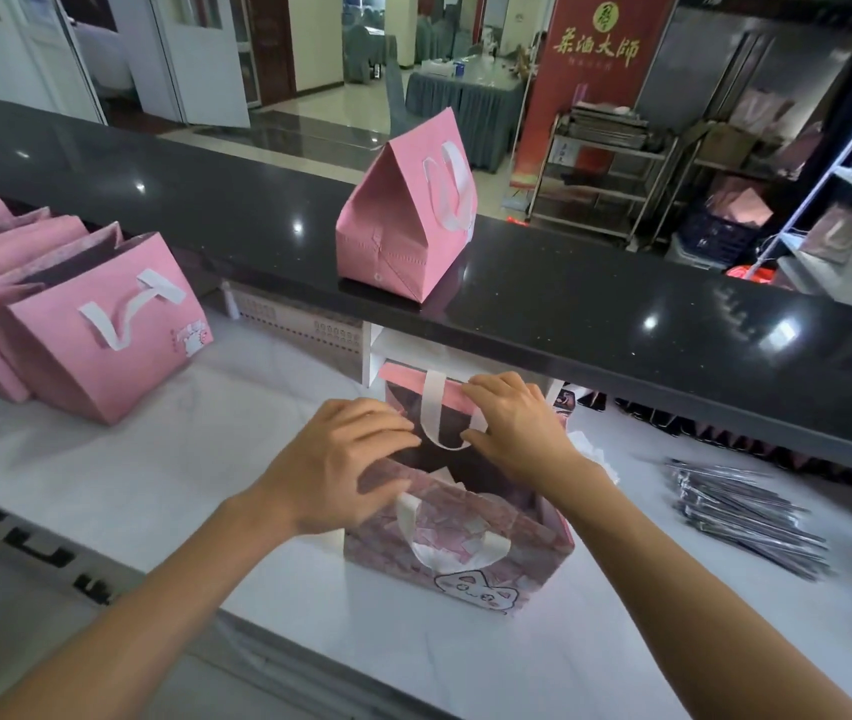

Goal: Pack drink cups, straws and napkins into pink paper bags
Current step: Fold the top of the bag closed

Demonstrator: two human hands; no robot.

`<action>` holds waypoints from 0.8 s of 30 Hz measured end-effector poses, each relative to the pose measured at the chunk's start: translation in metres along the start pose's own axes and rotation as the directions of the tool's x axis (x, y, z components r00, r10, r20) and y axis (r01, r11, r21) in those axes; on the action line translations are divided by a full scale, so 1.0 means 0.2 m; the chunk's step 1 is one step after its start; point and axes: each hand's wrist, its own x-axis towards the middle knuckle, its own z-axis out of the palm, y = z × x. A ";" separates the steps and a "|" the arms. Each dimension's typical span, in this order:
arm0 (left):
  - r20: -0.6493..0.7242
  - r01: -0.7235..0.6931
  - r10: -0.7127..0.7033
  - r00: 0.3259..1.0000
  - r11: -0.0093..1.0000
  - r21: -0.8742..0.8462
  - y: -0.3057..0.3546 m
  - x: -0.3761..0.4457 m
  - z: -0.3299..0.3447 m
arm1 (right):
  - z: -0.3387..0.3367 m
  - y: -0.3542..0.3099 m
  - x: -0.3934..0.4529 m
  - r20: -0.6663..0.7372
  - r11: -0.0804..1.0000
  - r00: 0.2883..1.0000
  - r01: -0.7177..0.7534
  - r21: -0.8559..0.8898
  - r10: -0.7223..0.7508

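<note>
An open pink paper bag (470, 550) with a cat drawing and white ribbon handles stands on the white counter (216, 459) right in front of me. My left hand (341, 459) rests on the bag's left rim with its fingers curled over the edge. At the far rim my right hand (512, 423) pinches the pink fold beside the far handle. The inside of the bag is dark, and something white shows in it. A closed pink bag (403, 226) sits on the black upper ledge (621, 324). Wrapped straws (741, 517) lie in a pile at the right.
A row of empty pink bags (96, 324) leans together at the left of the counter. White napkins (593, 452) peek out behind my right wrist. Under the black ledge there are small shelves. Beyond the ledge stand a red banner, metal racks and shelving.
</note>
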 end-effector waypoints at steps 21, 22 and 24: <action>-0.019 0.044 -0.049 0.999 0.980 -0.196 -0.14 0.01 0.09 | -0.01 0.11 -0.02 -0.224 0.981 0.975 0.055 0.185 -0.013; -0.030 0.049 -0.054 0.998 0.984 -0.169 -0.14 0.01 0.09 | -0.01 0.12 -0.03 -0.211 0.973 0.977 0.030 0.229 0.020; -0.041 0.085 -0.091 0.995 0.988 -0.129 -0.14 0.03 0.09 | -0.02 0.13 -0.04 -0.180 0.960 0.983 0.015 0.280 0.037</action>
